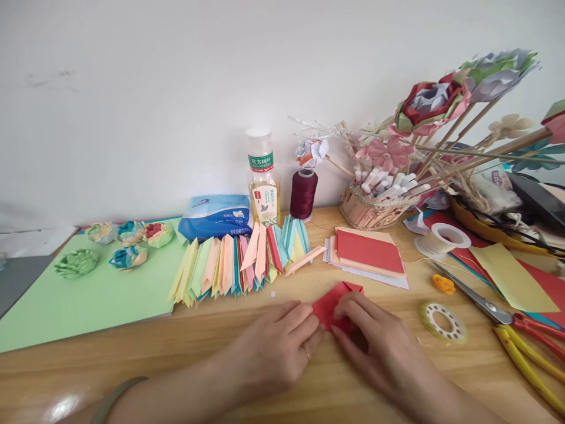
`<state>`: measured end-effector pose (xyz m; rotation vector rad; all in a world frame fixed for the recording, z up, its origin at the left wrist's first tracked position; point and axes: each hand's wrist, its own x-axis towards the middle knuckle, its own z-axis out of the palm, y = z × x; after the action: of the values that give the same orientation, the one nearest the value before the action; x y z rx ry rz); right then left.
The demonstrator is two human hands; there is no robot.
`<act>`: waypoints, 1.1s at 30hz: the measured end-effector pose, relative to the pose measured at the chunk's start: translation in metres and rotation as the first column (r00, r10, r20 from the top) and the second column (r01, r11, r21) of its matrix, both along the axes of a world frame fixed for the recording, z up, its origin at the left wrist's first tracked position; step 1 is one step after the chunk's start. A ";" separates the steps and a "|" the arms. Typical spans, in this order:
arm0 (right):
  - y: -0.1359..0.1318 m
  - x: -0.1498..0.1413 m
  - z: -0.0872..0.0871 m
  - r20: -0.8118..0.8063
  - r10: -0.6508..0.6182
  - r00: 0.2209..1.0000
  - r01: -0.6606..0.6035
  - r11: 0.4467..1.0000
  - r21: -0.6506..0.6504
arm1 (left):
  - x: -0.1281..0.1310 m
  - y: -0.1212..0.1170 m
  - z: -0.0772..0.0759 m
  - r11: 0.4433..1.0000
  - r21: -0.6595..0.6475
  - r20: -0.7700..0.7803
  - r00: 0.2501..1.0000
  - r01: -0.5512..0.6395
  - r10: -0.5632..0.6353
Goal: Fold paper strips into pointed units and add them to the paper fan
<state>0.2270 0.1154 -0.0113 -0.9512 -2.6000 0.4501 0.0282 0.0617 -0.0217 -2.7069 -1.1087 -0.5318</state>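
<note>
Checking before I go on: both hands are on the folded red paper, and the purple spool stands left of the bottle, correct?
One slip: the purple spool stands to the right of the bottle, as the head view shows. The left hand and right hand are indeed on the folded red paper.

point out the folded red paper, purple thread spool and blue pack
Folded red paper (328, 302): head view, its exposed surface.
Purple thread spool (303, 195): head view, the wound thread.
Blue pack (214, 217): head view, wrapper front.
</note>
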 end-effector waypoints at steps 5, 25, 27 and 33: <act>0.005 0.013 0.006 0.033 0.275 0.961 -0.277 0.948 0.158 | -0.001 -0.001 0.002 0.999 0.050 -0.004 1.000 0.002 -0.002; -0.029 0.010 0.009 0.055 0.170 0.984 -0.178 0.962 0.208 | 0.004 -0.016 0.001 0.996 0.046 -0.008 0.997 -0.074 0.075; -0.032 0.003 0.015 0.034 0.183 0.982 -0.186 0.975 0.122 | 0.003 -0.013 -0.003 0.994 0.040 0.007 0.995 -0.099 0.098; 0.001 -0.005 0.024 -0.116 0.014 0.993 -0.010 0.999 0.039 | -0.006 -0.001 -0.001 0.992 0.072 0.007 0.995 -0.103 0.103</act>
<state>0.2217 0.1160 0.0130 -0.8711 -2.5020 0.4435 0.0217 0.0602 -0.0227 -2.5715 -1.1986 -0.5497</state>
